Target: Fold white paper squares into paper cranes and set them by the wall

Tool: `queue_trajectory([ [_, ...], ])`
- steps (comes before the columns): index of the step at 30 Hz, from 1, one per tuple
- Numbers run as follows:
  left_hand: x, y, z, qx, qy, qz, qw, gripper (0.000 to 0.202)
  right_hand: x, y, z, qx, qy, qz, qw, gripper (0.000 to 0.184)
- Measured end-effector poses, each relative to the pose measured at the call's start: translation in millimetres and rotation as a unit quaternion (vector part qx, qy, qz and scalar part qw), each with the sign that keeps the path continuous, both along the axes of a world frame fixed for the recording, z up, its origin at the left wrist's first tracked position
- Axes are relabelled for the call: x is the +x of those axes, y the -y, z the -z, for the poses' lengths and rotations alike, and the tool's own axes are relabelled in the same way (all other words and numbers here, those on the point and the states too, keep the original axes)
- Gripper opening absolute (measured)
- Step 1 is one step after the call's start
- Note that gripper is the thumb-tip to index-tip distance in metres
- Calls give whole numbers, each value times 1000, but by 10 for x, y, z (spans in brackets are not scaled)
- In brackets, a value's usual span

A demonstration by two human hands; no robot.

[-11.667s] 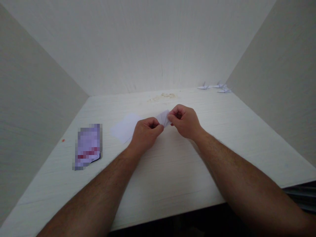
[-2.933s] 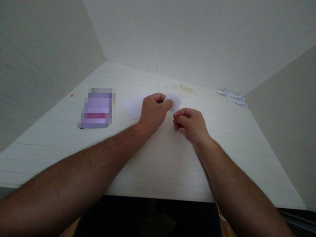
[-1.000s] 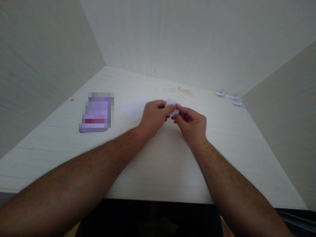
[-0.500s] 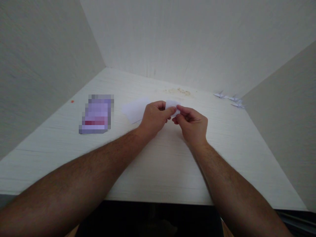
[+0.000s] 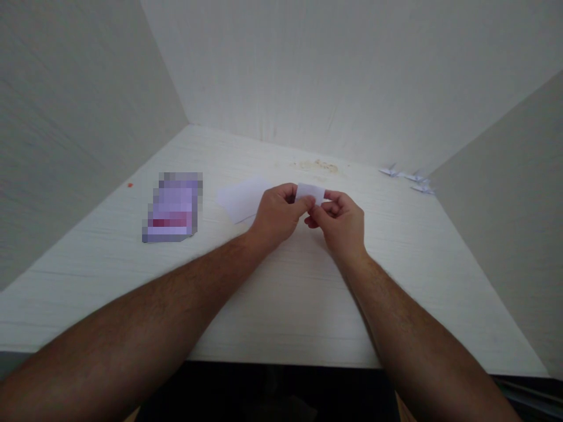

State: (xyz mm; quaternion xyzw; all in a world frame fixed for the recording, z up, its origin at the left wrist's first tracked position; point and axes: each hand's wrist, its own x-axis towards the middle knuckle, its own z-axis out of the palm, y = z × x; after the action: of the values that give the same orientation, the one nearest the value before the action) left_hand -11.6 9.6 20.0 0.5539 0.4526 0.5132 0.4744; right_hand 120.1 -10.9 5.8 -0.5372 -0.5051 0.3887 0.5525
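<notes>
Small white paper [image 5: 310, 190] is up just above the centre of the frame, pinched by the left hand [image 5: 279, 212], its thumb laid across the front, and by the right hand [image 5: 343, 221], whose loosely curled thumb and forefinger have its right edge. From where I stand, loose white paper [image 5: 240, 199] lies on the table [image 5: 281, 310] at centre left, a pixelated purple item [image 5: 173, 202] farther left, and folded paper figures [image 5: 421, 189] sit at right near the back wall [image 5: 308, 70].
</notes>
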Motion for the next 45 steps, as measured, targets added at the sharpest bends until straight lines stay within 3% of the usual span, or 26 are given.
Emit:
queue_trajectory([
  [2,-5,-3,4,10,-6,3,1000,21,11,4,-15,-13,14,-3,1000,16],
  [10,-5,-7,17,8,20,-2,1000,23,45,7,-56,-50,-30,-28,998,3],
  [15,-5,-20,28,-7,44,20,999,20,67,-14,-16,-42,-48,-43,997,11],
  [20,-10,-18,38,-34,35,41,998,5,69,3,-28,-21,23,-49,998,16],
  [27,35,-4,61,-64,122,46,989,8,80,10,-26,1,68,-57,996,17],
  [34,84,-4,65,-90,193,5,977,12,58,20,-55,-7,70,-64,995,17],
  [45,24,19,19,12,-19,26,999,7,94,-17,13,11,76,-14,997,13],
])
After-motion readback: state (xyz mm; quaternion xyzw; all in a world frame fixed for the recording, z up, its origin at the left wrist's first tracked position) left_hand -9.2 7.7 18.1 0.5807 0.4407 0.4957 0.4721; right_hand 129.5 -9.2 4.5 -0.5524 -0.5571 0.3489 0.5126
